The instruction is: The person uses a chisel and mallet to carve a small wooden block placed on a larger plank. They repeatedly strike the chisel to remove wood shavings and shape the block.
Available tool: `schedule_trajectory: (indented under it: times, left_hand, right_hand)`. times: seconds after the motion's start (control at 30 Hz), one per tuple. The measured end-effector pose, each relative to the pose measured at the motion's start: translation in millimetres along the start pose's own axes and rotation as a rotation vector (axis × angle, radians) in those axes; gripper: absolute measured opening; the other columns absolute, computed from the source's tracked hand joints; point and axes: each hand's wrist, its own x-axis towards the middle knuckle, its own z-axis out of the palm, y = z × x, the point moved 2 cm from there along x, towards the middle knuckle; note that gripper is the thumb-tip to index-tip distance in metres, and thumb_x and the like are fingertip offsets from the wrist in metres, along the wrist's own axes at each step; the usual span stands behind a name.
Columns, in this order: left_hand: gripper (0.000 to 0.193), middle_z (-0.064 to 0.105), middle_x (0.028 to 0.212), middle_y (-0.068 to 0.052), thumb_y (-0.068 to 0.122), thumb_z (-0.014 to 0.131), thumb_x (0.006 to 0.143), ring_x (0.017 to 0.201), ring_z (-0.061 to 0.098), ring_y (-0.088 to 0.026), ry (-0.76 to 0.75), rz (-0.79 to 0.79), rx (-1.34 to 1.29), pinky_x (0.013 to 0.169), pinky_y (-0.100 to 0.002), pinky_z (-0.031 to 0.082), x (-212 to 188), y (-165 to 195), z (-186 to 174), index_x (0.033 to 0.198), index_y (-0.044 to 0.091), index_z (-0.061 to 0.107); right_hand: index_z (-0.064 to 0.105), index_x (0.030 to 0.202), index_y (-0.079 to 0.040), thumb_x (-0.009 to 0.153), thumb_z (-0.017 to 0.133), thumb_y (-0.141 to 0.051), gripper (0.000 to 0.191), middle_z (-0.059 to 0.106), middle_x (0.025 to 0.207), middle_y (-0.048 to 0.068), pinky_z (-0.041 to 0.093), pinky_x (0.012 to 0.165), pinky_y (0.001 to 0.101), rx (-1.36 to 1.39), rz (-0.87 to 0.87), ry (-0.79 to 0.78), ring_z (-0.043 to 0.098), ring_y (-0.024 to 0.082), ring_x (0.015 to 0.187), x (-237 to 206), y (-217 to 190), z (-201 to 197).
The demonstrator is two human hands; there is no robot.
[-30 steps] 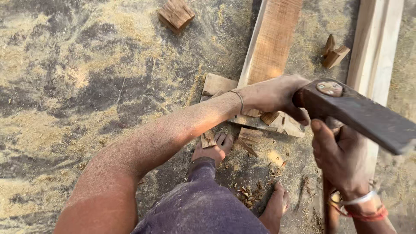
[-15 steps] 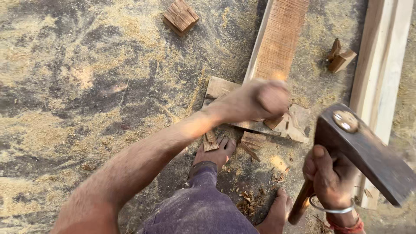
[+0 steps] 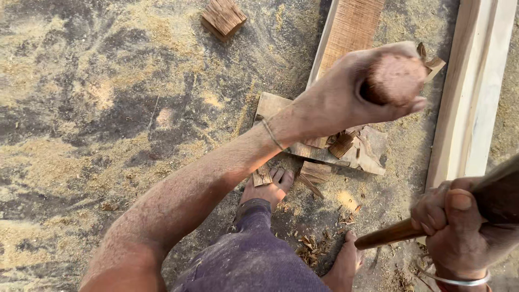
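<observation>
My left hand [image 3: 340, 94] is closed around a round wooden piece [image 3: 397, 78], held upright so its cut end faces the camera. It stands over a flat wooden board [image 3: 370, 154] lying on the ground. At the lower right, my right hand [image 3: 451, 227] grips the brown wooden handle [image 3: 386, 236] of a striking tool. The tool's dark head [image 3: 500, 194] is mostly cut off by the right edge. My bare feet [image 3: 268, 187] rest just below the board.
A reddish plank [image 3: 351, 30] runs up from the board, and a pale timber beam [image 3: 476, 92] lies along the right. A small wooden block [image 3: 223, 17] sits at the top. Chips [image 3: 313, 246] and sawdust cover the dirt ground.
My left hand has lifted the wooden piece closer to the camera. The tool in my right hand has swung rightward, its head now largely out of frame.
</observation>
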Motion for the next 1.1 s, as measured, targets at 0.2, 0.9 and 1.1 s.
schedule_trajectory:
  times: [0.2,0.9,1.1]
  left_hand:
    - [0.055,0.074,0.123,-0.007,0.034,0.085,0.094,0.118,0.074,-0.018,-0.101,-0.008,-0.089,0.108,-0.036,0.064,-1,-9,25,0.136,0.011,0.059]
    - [0.069,0.073,0.123,-0.007,0.021,0.087,0.087,0.116,0.074,-0.02,-0.14,-0.172,-0.067,0.109,-0.037,0.062,-38,-17,36,0.146,0.01,0.053]
    - [0.068,0.074,0.124,-0.008,0.025,0.088,0.086,0.114,0.075,-0.022,-0.174,-0.164,0.003,0.108,-0.042,0.06,-39,-21,38,0.144,0.013,0.055]
  right_hand:
    - [0.052,0.089,-0.008,0.103,0.07,-0.041,0.04,0.043,0.052,0.002,0.036,0.042,0.0304,-0.097,0.045,-0.033,0.04,0.011,0.039,4,1,-14]
    - [0.048,0.09,-0.013,0.101,0.065,-0.06,0.051,0.042,0.057,-0.001,0.033,0.04,0.0293,-0.236,0.253,-0.218,0.039,0.009,0.045,21,-15,-15]
    - [0.051,0.076,-0.011,0.102,0.057,-0.057,0.053,0.047,0.052,-0.001,0.036,0.032,0.0308,-0.469,0.168,-0.333,0.045,0.011,0.036,38,-25,-6]
